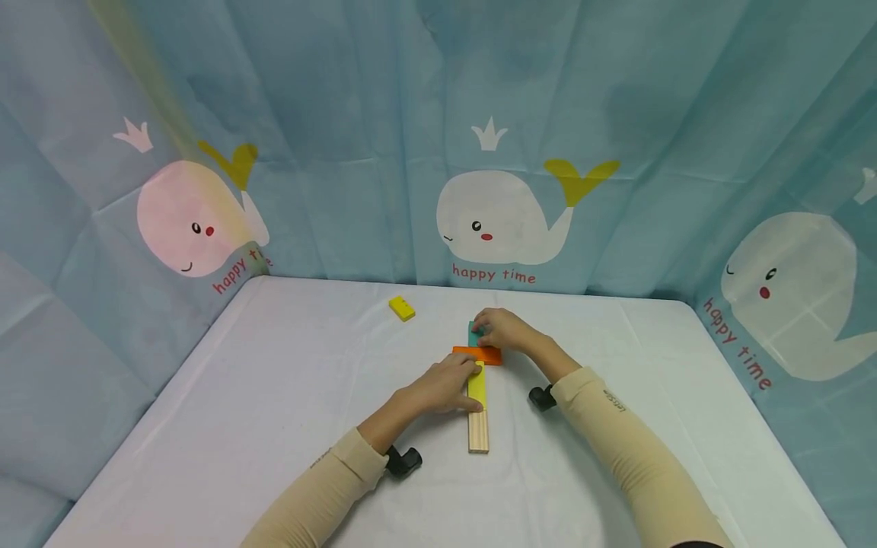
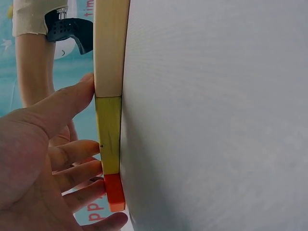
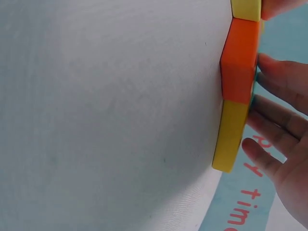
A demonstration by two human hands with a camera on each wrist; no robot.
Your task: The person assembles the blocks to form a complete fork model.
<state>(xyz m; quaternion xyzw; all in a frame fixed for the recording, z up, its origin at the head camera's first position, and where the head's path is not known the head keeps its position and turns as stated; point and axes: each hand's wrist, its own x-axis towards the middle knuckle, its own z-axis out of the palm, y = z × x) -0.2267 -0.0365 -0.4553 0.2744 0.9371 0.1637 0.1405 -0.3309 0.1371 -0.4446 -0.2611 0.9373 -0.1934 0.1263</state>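
Note:
A line of wooden blocks lies on the white table. Nearest is a plain wood block [image 1: 478, 434], then a yellow block [image 1: 476, 390], then an orange block [image 1: 489, 355] set crosswise. Beyond it shows a teal block [image 1: 472, 332], partly covered by my right hand [image 1: 505, 329], whose fingertips touch its top. From the right side, another yellow block [image 3: 230, 137] adjoins the orange one. My left hand [image 1: 444, 385] rests its thumb near the plain-yellow seam. Its extended fingers [image 2: 79, 150] reach along the yellow and orange blocks.
A separate yellow block [image 1: 402, 308] lies at the back left of the table [image 1: 288, 396]. A blue curtain [image 1: 356, 221] with printed whales hangs behind and at both sides. Black wrist camera mounts [image 1: 404, 461] sit under both forearms.

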